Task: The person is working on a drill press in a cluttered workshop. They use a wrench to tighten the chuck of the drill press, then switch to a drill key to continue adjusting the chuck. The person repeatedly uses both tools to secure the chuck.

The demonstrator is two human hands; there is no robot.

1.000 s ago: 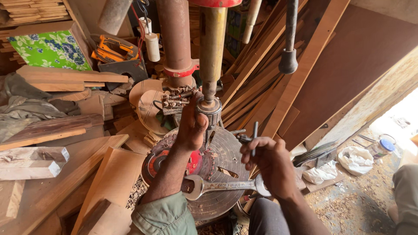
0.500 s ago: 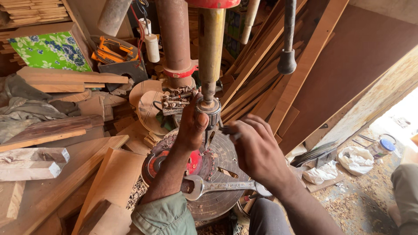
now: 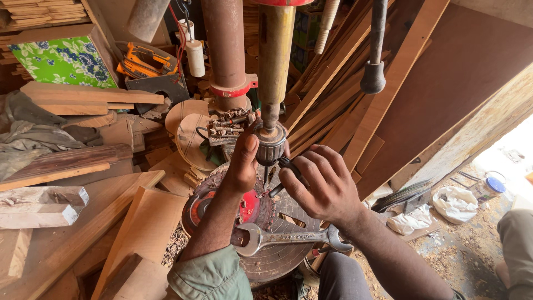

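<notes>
The drill chuck [image 3: 270, 145] hangs above the round table [image 3: 280, 258] — left hand [image 3: 244, 161] to its left, right hand [image 3: 322, 183] to its right. A wrench [image 3: 288, 238] lies on the table, nearer the viewer — planks [image 3: 83, 100] stack to the left.

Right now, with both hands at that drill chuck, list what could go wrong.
1. The left hand grips the chuck and the right hand holds a dark key against it; a slip could pinch fingers.
2. A wrench lies loose on the round table under the bit; a knock could send it off the edge.
3. Wood offcuts crowd the left side, so there is little room to pull back.
</notes>
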